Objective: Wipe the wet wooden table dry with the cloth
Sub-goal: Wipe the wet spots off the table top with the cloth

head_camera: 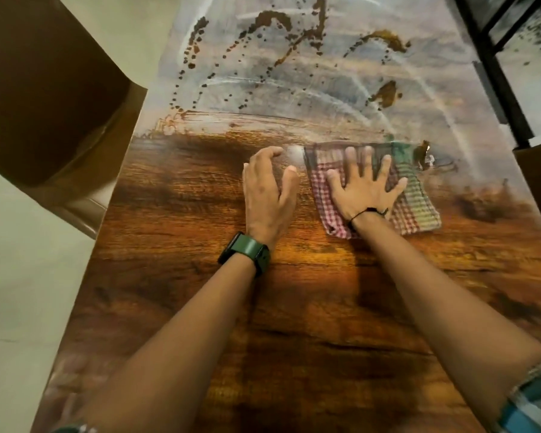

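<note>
The right hand (364,190) presses flat with spread fingers on the soft, light cloth (416,210) at the frame's middle, the left hand (267,195) rests relaxed, holding nothing, on the worktop (294,323).

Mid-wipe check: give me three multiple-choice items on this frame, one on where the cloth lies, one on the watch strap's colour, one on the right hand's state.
1. The cloth lies:
A. under the right hand
B. under the left hand
C. on the chair

2. The watch strap is:
A. red
B. green
C. white

3. The right hand is:
A. a fist
B. pinching a corner
C. flat, fingers spread

Key:
1 A, the right hand presses the cloth on the table.
2 B, green band on the left wrist.
3 C, straight fingers fan over the checks.
</note>
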Tool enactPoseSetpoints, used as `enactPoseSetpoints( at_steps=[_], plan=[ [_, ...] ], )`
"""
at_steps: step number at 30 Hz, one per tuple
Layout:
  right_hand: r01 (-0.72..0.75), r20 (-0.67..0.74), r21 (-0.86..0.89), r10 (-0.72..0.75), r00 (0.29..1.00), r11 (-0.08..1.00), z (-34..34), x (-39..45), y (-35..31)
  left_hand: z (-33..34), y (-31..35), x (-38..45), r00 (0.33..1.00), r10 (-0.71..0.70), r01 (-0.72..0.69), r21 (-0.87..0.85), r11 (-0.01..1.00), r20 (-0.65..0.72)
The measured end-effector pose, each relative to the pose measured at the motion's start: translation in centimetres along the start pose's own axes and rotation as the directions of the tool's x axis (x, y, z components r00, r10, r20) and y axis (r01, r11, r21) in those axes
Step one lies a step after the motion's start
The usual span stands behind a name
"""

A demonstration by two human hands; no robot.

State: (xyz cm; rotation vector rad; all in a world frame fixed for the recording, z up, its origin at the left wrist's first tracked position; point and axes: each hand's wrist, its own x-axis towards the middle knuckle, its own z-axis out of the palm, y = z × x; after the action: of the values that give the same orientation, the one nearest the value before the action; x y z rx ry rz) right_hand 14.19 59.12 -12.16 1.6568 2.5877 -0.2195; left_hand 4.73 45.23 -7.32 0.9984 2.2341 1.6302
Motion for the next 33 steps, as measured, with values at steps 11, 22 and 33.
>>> enactPoseSetpoints(
  at_steps=[11, 22, 33],
  plan=[
    [0.506, 0.012, -0.058, -0.506, 0.862, 0.861, 1.6, -1.4, -7.3, 0.6, -2.5, 0.0, 0.997, -0.021, 0.026, 0.080, 0.996, -0.068],
    [-0.074, -0.037, -0.016, 0.073, 0.997, 0.997, -1.6, 3.8, 14.6, 4.3, 0.3, 0.6, 0.993, 0.096, -0.102, 0.085, 0.991, 0.063],
    [0.347, 0.025, -0.088, -0.346, 0.938, 0.934, 0.3, 1.9, 0.2, 9.7, -0.2, 1.0, 0.994, 0.089, -0.094, 0.089, 0.992, 0.068]
  ],
)
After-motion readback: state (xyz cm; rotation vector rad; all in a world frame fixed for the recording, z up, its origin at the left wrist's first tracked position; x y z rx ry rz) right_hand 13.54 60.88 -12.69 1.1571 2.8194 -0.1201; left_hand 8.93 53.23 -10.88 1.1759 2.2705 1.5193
